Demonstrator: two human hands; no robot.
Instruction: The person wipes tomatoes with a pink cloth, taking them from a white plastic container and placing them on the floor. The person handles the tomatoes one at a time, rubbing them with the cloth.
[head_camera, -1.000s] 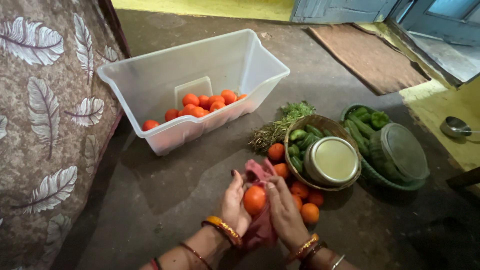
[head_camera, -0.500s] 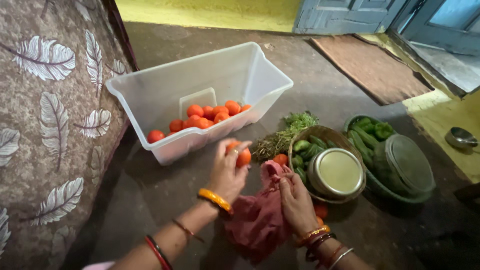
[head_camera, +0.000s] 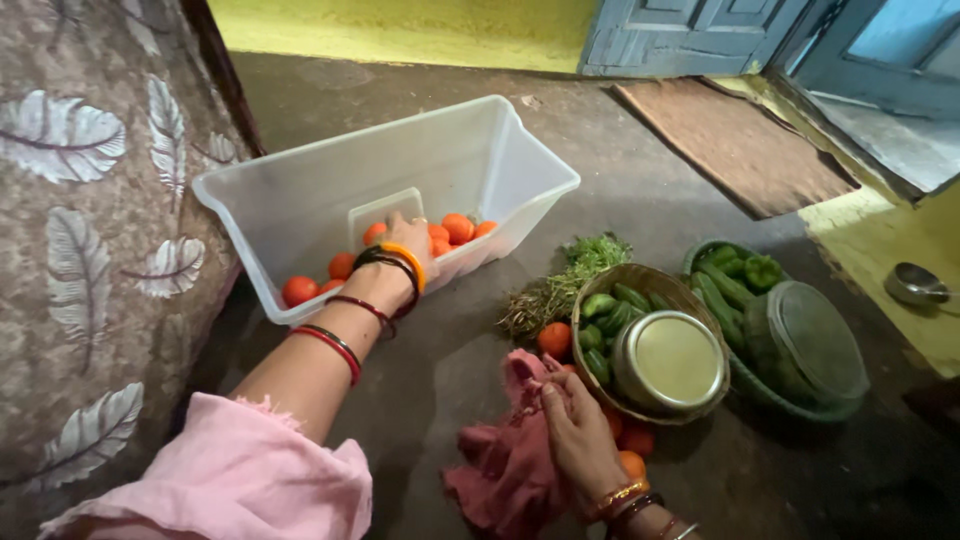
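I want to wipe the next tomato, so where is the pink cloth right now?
In the head view, the pink cloth lies on the floor at bottom centre, held by the right hand, just left of the woven basket.

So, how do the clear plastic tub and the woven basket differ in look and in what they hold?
The clear plastic tub is rectangular and see-through; the woven basket is round and brown. The tub holds only orange-red tomatoes; the basket holds green vegetables and a round steel container. The left hand reaches into the tub; the right hand, holding a pink cloth, is beside the basket. Both stand on the dark floor.
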